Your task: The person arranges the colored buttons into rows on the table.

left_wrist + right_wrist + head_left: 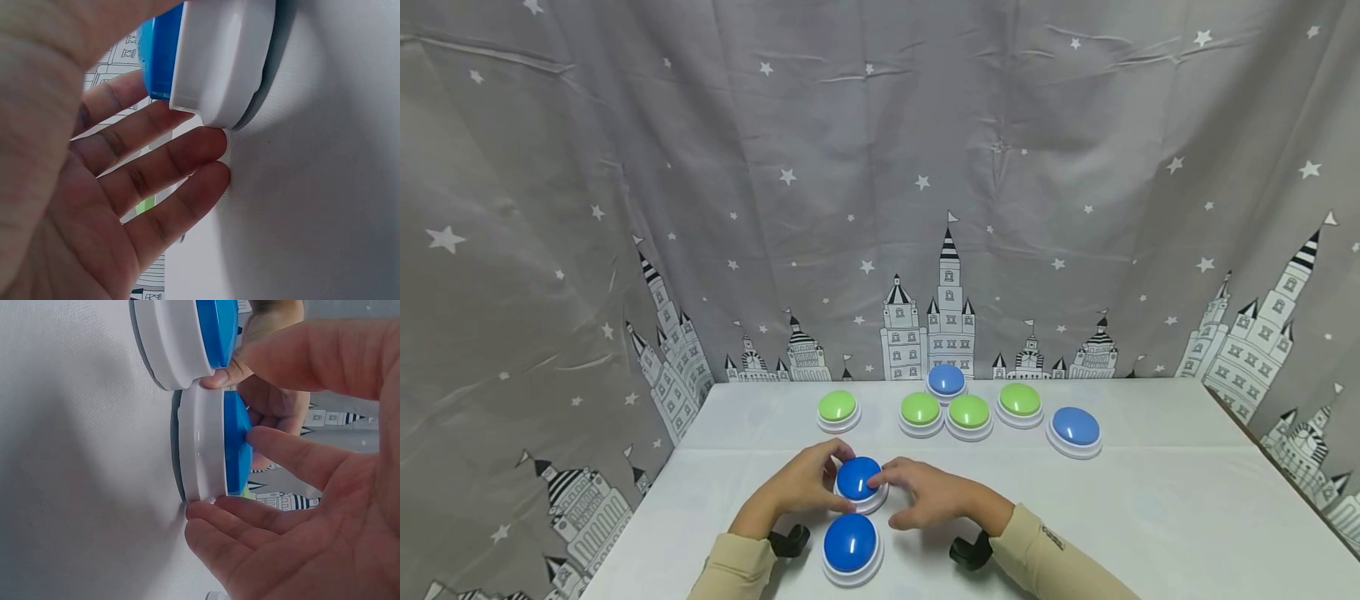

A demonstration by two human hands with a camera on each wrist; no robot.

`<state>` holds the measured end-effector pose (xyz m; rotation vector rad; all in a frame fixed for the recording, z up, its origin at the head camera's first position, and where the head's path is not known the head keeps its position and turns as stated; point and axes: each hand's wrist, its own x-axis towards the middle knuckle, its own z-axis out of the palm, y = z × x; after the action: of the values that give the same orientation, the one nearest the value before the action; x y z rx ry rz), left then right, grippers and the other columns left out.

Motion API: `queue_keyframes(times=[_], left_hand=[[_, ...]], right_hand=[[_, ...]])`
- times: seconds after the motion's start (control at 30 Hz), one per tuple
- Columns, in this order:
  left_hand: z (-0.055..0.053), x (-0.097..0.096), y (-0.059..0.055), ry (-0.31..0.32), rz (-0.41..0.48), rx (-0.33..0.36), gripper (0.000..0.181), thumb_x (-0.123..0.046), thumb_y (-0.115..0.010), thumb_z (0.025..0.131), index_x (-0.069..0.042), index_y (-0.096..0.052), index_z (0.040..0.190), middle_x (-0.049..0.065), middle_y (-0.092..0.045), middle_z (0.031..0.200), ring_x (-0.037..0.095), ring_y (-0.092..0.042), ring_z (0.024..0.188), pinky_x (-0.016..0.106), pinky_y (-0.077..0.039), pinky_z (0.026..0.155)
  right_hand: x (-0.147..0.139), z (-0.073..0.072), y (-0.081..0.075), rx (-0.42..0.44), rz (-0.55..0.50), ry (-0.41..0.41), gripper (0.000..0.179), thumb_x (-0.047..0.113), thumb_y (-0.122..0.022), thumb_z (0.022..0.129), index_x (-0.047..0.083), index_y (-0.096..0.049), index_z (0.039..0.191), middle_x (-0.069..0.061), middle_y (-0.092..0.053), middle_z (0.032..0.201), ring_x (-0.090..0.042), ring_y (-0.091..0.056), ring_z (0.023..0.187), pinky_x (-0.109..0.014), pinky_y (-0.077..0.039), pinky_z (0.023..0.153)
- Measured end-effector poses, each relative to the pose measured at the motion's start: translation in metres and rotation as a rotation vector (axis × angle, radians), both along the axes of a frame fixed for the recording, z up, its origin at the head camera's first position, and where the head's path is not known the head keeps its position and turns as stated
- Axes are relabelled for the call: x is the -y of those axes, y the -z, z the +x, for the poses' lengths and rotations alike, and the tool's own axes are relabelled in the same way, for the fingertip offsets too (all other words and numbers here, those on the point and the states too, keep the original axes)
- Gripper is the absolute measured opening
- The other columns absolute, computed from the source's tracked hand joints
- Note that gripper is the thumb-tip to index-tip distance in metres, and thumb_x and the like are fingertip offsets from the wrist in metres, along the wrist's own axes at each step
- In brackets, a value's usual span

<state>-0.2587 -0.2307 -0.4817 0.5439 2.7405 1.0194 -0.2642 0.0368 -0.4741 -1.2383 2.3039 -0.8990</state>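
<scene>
Two blue buzzer buttons with white bases stand one behind the other, the far one (858, 479) and the near one (850, 543). My left hand (808, 479) holds the far button from its left, thumb at the near side of the base and fingers around the far side. From the right, my right hand (928, 493) lays its index fingertip on the blue dome. Its other fingers (212, 531) reach the side of the white base, and its thumb (312, 359) is held away. Both bases sit close together on the white table (75, 506).
Along the back are a lone green button (837, 407), two green ones side by side (921, 409), a blue one (947, 380) behind them, another green one (1020, 400) and a blue one (1076, 427) to the right. A grey castle-print curtain (820, 208) hangs behind the table.
</scene>
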Motion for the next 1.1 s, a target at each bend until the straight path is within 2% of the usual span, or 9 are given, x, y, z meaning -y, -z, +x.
queue_keyframes(times=[0.47,0.8,0.97,1.1], left_hand=[[-0.0014,0.0000,-0.0006,0.021,-0.024,-0.005,0.068,-0.036,-0.094,0.064,-0.018,-0.058,0.119,-0.004,-0.060,0.100,0.017,-0.056,0.085,0.030,-0.052,0.073],[-0.0024,-0.0027,-0.0032,0.038,-0.007,0.025,0.067,-0.032,-0.093,0.066,-0.018,-0.054,0.119,-0.002,-0.059,0.101,0.018,-0.056,0.086,0.032,-0.051,0.075],[-0.0016,-0.0029,-0.0030,0.060,0.014,0.065,0.066,-0.027,-0.091,0.070,-0.016,-0.050,0.121,-0.001,-0.056,0.109,0.020,-0.054,0.096,0.038,-0.051,0.085],[0.0007,-0.0001,-0.0013,0.073,0.028,0.089,0.061,-0.020,-0.086,0.075,-0.015,-0.048,0.123,0.001,-0.054,0.117,0.021,-0.052,0.105,0.043,-0.049,0.093]], right_hand=[[-0.0004,0.0024,-0.0021,0.000,0.015,-0.001,0.051,0.028,-0.072,0.085,0.020,-0.060,0.134,-0.003,-0.049,0.139,-0.017,-0.047,0.127,-0.042,-0.042,0.106],[-0.0026,-0.0006,0.0013,0.028,0.008,0.006,0.050,0.030,-0.073,0.084,0.025,-0.060,0.132,0.003,-0.050,0.137,-0.015,-0.045,0.128,-0.043,-0.040,0.108],[-0.0035,-0.0039,0.0050,0.022,-0.024,-0.018,0.051,0.028,-0.073,0.085,0.022,-0.058,0.133,0.005,-0.051,0.134,-0.014,-0.046,0.126,-0.039,-0.039,0.108],[-0.0038,-0.0056,0.0067,0.035,-0.049,-0.023,0.052,0.025,-0.073,0.086,0.019,-0.055,0.135,0.002,-0.053,0.129,-0.016,-0.050,0.119,-0.033,-0.043,0.102]])
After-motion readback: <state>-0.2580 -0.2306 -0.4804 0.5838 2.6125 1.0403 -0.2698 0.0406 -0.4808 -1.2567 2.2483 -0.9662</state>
